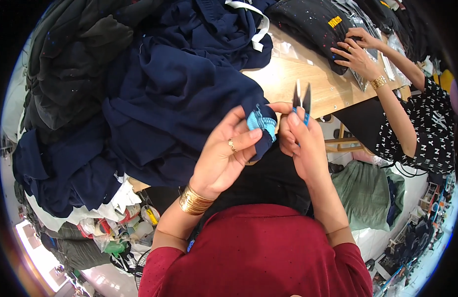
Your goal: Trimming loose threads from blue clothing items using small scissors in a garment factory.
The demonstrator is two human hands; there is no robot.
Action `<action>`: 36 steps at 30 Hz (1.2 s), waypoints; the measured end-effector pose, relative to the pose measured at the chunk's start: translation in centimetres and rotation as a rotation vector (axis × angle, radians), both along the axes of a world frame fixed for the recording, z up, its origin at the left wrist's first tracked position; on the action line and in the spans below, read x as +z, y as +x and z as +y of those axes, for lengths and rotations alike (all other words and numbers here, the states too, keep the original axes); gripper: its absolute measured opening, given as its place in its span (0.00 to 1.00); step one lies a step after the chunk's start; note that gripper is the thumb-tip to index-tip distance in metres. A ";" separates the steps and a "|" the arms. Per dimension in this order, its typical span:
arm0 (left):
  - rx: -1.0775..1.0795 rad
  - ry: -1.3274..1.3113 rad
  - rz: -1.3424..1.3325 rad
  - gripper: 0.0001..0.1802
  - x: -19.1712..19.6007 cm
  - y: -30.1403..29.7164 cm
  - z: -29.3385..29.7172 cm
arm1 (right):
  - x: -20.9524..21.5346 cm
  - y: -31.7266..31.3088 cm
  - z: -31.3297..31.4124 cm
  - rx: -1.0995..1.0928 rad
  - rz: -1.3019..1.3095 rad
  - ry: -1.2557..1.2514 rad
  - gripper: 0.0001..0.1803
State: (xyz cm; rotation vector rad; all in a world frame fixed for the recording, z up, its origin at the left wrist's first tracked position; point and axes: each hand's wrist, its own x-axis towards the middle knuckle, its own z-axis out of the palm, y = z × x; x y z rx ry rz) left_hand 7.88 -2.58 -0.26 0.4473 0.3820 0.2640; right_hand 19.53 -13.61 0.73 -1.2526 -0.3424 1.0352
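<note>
My left hand is closed on the edge of a navy blue garment, its thumb pressing beside a light blue embroidered patch. A loose bit of blue thread shows at the patch's upper edge. Thread snips with blue handles are gripped in my right hand, their two dark blades apart and pointing up, away from me. One finger of that hand reaches left to the garment's edge beside the patch. The rest of the garment spreads leftward over the heap.
A wooden table lies ahead. At far right, a co-worker's hands rest on a folded black garment. Dark clothes are heaped at far left, and a white drawstring hangs over navy cloth. Green fabric lies lower right.
</note>
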 end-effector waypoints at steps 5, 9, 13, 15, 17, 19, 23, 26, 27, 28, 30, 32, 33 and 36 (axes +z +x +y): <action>-0.145 -0.182 0.098 0.14 -1.3 0.0 -1.0 | -0.3 1.0 0.7 0.087 0.010 -0.097 0.10; -0.128 0.071 0.138 0.14 -0.6 0.2 -0.9 | 0.4 1.2 1.6 0.051 -0.149 -0.014 0.05; -0.151 0.288 0.128 0.13 -0.2 -0.1 -0.7 | 1.0 1.5 2.9 0.055 -0.405 0.045 0.07; -0.051 0.384 0.135 0.14 0.0 -0.1 -0.8 | 1.6 1.7 3.3 0.132 -0.496 0.020 0.09; -0.030 0.392 0.108 0.14 0.5 -0.4 -0.5 | 1.6 1.8 3.7 0.135 -0.496 0.025 0.09; 0.024 0.402 0.102 0.15 0.9 -0.7 -0.5 | 1.5 1.9 4.0 0.146 -0.440 0.079 0.09; 0.071 0.478 0.046 0.16 1.0 -1.0 -0.7 | 1.6 1.5 3.9 0.133 -0.478 0.088 0.09; 0.058 0.415 0.048 0.16 1.0 -1.0 -0.7 | 1.8 1.3 3.5 0.129 -0.552 0.080 0.09; 0.050 0.385 0.039 0.16 1.0 -0.9 -0.8 | 1.9 1.2 3.1 0.095 -0.544 0.059 0.09; 0.048 0.358 0.038 0.15 1.1 -0.9 -0.8 | 2.0 1.1 3.0 0.068 -0.531 0.042 0.09; 0.059 0.359 0.053 0.14 1.3 -0.8 -0.7 | 1.5 1.4 2.6 -0.026 -0.576 0.066 0.09; 0.068 0.355 0.060 0.13 1.3 -0.6 -0.7 | 2.7 1.2 1.1 0.007 -0.480 -0.017 0.09; 0.075 0.364 0.056 0.13 1.2 -0.5 -0.7 | 2.7 1.0 0.4 -0.016 -0.442 0.030 0.10; 0.077 0.355 0.058 0.11 1.1 -0.2 -0.8 | 2.1 0.6 -1.9 -0.047 -0.560 0.052 0.14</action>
